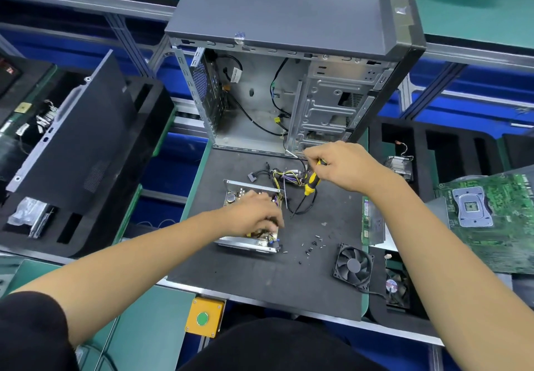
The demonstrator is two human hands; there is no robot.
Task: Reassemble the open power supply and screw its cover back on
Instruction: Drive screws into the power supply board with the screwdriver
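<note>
Steadying the open power supply on the surface, our left hand curls into its parts while our right hand grips the screwdriver, ready near loose screws.

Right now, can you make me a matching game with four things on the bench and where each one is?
Things:
1. screwdriver
2. fan
3. screws
4. power supply

Places:
A. loose on the mat, between the power supply and the fan
B. under the left hand
C. held in the right hand
D. flat on the mat's near right corner

Pairs: 1-C, 2-D, 3-A, 4-B
</note>
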